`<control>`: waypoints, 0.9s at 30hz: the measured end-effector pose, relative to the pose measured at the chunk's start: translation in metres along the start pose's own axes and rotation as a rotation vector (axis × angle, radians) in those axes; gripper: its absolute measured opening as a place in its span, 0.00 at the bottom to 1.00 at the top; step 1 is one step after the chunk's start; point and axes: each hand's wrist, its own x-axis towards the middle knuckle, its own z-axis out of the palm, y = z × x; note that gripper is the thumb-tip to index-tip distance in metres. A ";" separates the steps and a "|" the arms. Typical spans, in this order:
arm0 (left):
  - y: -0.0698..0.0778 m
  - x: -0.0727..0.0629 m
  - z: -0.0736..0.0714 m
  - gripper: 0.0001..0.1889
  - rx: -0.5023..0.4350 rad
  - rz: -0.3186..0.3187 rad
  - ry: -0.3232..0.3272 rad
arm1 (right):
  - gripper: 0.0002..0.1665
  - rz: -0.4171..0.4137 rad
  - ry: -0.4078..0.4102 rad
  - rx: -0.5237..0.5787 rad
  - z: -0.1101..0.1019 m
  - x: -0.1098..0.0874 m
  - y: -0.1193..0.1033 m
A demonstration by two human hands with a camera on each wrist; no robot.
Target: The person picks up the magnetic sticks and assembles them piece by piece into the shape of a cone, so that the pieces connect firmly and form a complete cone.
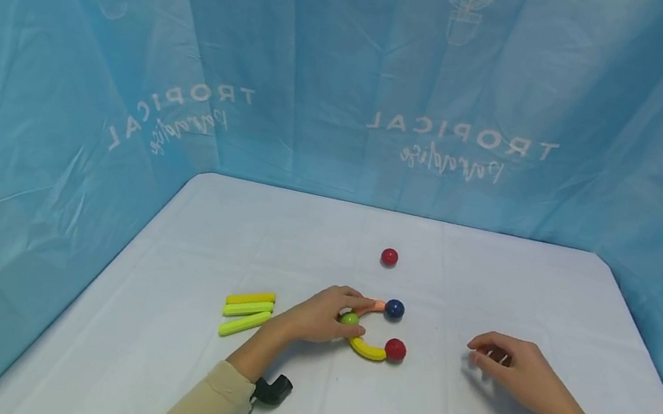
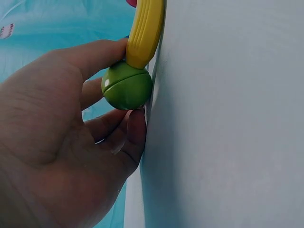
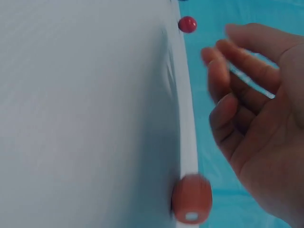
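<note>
My left hand (image 1: 325,317) pinches a green ball (image 2: 127,85), thumb on one side and fingers on the other, low over the white table. A curved yellow stick (image 1: 367,350) runs from that ball to a red ball (image 1: 396,350). On the other side, an orange curved stick (image 1: 377,306), partly covered by the fingers, leads to a dark blue ball (image 1: 394,311). Together they form an open loop. My right hand (image 1: 518,373) hovers over the table's right side, fingers loosely bent and nothing between them. A blurred reddish-orange rounded piece (image 3: 192,198) shows below it in the right wrist view.
Left of the left forearm lie a yellow stick (image 1: 251,298) and two yellow-green sticks (image 1: 245,323), side by side. Another red ball (image 1: 389,257) sits farther back on the white table (image 1: 300,231). A blue printed curtain (image 1: 345,54) surrounds the table's back and sides.
</note>
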 end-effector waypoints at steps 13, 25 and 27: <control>0.001 0.001 0.003 0.27 0.035 -0.026 0.003 | 0.15 0.110 0.109 -0.055 -0.020 -0.024 0.016; 0.001 0.001 0.004 0.27 0.022 -0.040 0.014 | 0.20 0.236 0.030 -0.254 -0.031 -0.036 0.031; 0.001 0.000 0.003 0.26 0.024 -0.042 0.016 | 0.20 0.254 0.010 -0.287 -0.030 -0.036 0.032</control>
